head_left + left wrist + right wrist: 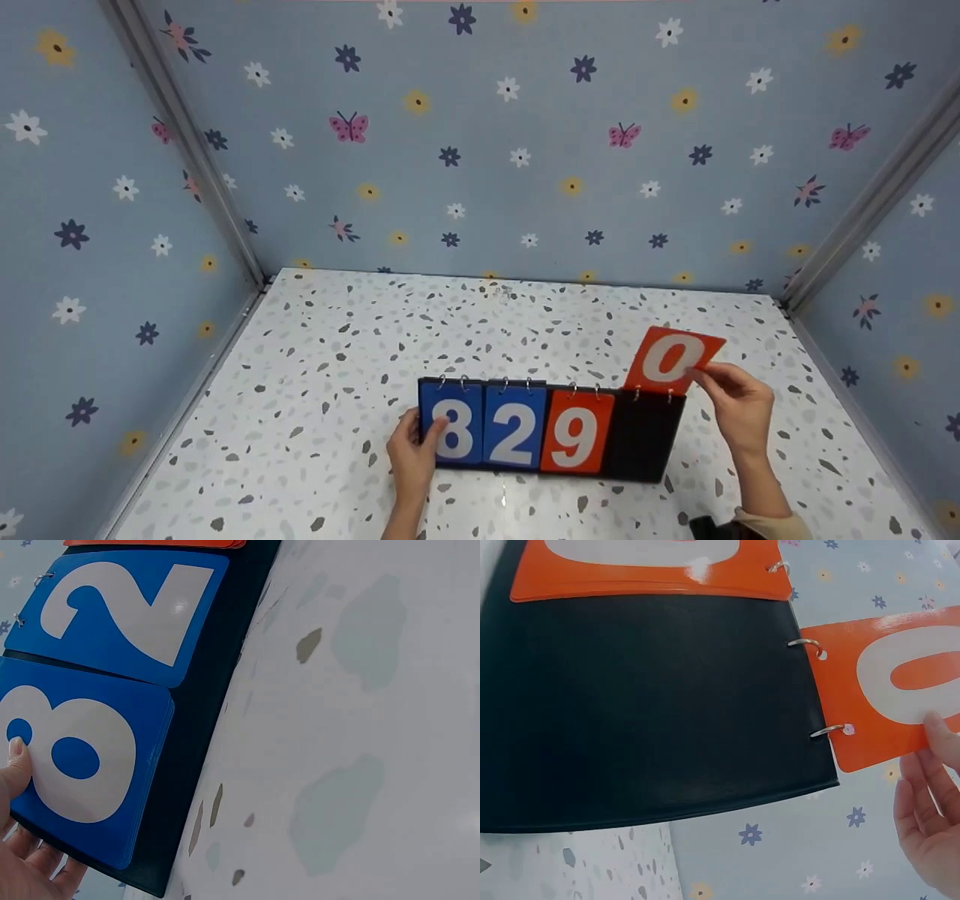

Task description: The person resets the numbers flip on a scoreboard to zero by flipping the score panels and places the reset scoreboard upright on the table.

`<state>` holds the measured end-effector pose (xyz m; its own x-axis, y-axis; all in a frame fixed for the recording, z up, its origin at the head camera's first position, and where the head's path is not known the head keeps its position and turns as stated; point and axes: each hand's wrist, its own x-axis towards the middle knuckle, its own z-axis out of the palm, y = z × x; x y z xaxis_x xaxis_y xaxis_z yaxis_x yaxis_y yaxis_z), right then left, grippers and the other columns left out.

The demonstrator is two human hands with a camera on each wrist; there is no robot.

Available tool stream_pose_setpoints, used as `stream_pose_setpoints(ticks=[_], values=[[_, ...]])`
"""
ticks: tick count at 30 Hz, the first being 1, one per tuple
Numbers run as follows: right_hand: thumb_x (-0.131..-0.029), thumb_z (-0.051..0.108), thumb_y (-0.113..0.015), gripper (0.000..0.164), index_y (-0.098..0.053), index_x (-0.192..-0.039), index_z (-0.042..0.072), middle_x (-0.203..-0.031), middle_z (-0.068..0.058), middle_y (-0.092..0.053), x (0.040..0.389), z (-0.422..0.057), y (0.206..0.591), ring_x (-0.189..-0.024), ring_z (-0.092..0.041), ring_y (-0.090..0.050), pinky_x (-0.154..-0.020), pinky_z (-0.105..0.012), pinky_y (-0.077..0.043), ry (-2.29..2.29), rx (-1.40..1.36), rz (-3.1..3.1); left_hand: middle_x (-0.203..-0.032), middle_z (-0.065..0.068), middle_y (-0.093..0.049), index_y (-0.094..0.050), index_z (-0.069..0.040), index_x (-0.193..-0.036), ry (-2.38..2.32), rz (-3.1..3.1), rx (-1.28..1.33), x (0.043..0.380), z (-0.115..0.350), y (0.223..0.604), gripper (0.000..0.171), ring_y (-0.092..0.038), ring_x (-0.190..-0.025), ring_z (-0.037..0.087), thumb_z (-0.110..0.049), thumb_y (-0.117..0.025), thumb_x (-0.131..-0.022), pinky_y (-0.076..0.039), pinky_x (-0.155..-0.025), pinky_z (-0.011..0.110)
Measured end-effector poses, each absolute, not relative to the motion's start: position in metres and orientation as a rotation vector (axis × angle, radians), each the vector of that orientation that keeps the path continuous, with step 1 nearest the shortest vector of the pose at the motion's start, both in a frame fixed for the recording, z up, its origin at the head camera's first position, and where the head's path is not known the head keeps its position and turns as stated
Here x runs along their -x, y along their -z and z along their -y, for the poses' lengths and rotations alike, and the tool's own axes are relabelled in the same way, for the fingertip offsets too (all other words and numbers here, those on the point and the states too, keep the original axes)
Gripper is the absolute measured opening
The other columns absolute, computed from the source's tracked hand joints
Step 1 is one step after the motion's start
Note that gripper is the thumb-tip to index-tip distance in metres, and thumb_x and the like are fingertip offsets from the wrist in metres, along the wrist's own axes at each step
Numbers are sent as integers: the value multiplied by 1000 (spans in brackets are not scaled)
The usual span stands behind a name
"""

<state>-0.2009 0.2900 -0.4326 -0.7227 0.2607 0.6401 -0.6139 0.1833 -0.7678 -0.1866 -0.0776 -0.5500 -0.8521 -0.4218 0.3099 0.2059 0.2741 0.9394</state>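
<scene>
One left hand (411, 451), fingers (46, 859) partly hidden, in grip on scoreboard (643, 441), right hand (741, 409) in pinch on zero card (671, 360)

Number cards (514, 427) glossy, plastic-looking; backing board (645, 705) smooth, low sheen; rings (826, 730) shiny metal; tabletop (337, 390) smooth, faintly glossy.

Between four and five o'clock in the head view, a beige sleeve (776, 523) ends below the bare right hand (739, 405), a black, blocky piece (705, 527) beside it, partly cut off. Toward seven o'clock, the left hand (412, 454) is bare, with a rounded thumbnail (16, 746).
</scene>
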Motion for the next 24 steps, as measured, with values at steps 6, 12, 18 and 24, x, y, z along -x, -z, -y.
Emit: stream_pose_setpoints(ticks=[6,12,18,24], values=[[-70,-11,-70,10,-65,-79,-12,-72,-11,-66,226,-296,440,-61,-4,-59,-58,-12,-45,-1383,-128,1988,-87,10,-65,-62,1,-97,1636,2046,-217,191,80,559,31,-62,-79,21,-20,-72,-77,-49,-73,32],[-71,4,-75,14,-69,-82,-4,-74,-15,-65,246,-300,448,-60,3,-55,-57,-9,-42,-1169,-37,2160,-85,10,-65,-62,2,-95,1649,2019,-190,191,80,560,29,-62,-78,20,-17,-73,-76,-50,-70,28],[-73,4,-74,16,-69,-86,-4,-72,-15,-65,254,-299,450,-60,-7,-58,-57,-8,-41,-1054,-81,2283,-85,8,-65,-62,0,-95,1634,2055,-220,191,80,559,28,-62,-78,18,-19,-72,-77,-49,-71,29],[-75,6,-73,21,-68,-94,-3,-77,-14,-65,254,-296,451,-65,-24,-61,-56,-4,-38,-972,-40,2338,-87,8,-65,-62,-2,-97,1651,2067,-253,190,80,558,29,-62,-80,17,-21,-72,-77,-49,-74,31]])
